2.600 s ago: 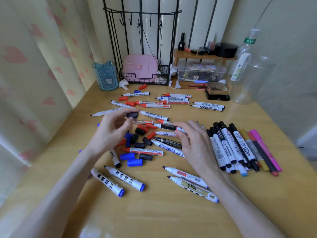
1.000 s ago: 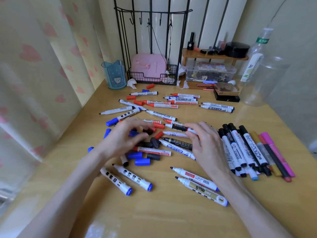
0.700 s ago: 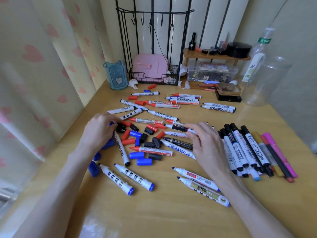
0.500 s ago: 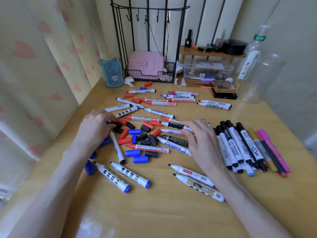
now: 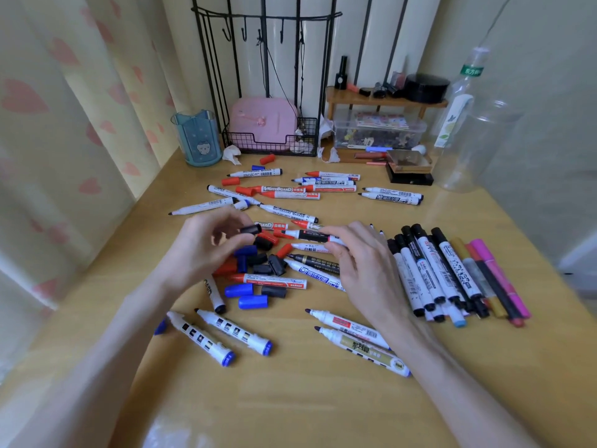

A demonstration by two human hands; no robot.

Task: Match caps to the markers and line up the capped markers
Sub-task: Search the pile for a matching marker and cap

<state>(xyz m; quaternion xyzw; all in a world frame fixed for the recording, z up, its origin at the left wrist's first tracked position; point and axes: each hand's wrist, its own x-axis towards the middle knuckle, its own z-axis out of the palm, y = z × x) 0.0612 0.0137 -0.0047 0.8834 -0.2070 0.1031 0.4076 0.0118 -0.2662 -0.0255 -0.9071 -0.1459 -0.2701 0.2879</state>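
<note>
Black cap pinched in left hand, raised, likely for fitting; right hand grips uncapped marker steady, just left of capped row.
</note>
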